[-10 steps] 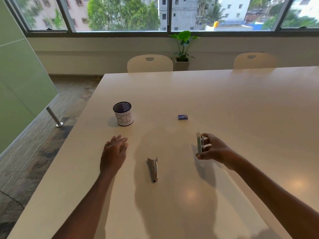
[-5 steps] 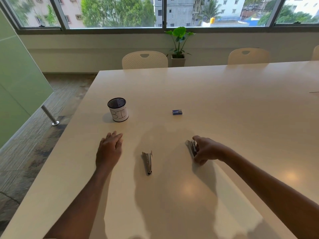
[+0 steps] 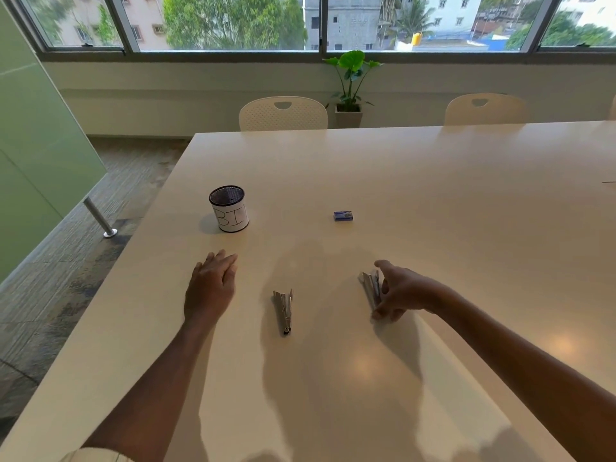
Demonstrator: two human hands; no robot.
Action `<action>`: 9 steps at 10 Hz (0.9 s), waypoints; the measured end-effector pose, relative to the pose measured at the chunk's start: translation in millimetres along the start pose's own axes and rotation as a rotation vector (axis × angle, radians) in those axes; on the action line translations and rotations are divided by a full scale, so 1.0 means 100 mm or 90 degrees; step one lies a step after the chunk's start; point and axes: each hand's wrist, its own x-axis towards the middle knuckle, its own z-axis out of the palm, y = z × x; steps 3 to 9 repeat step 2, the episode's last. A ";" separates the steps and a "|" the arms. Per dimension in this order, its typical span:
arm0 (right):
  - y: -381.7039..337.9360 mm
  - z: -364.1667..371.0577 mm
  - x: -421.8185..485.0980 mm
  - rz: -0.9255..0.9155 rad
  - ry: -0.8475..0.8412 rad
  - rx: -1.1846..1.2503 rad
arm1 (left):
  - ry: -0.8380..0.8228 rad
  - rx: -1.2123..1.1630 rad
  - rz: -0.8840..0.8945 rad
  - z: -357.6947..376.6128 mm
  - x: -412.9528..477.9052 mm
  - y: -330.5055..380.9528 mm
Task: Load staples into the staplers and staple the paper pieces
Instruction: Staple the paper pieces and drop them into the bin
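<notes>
White table (image 3: 433,201) bears two slim metal staplers (image 3: 283,311).

Daylit windows (image 3: 233,21), two cream chairs (image 3: 283,113), potted plant (image 3: 350,81), grey floor (image 3: 66,278).

The worktop (image 3: 433,195) lies bare across its right and far stretches, open to reach from any side. Between the left hand (image 3: 210,288) and right hand (image 3: 403,291) only a metal stapler (image 3: 283,311) lies flat. Farther out, a mesh bin (image 3: 229,208) stands upright at left, well apart from a small blue staple box (image 3: 343,216).
</notes>
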 end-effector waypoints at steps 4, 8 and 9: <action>0.02 -0.01 0.07 -0.074 0.178 -0.096 | 0.071 0.010 -0.020 -0.12 0.02 0.12; 0.02 -0.01 0.07 -0.074 0.178 -0.096 | 0.071 0.010 -0.020 -0.12 0.02 0.12; 0.02 -0.01 0.07 -0.074 0.178 -0.096 | 0.071 0.010 -0.020 -0.12 0.02 0.12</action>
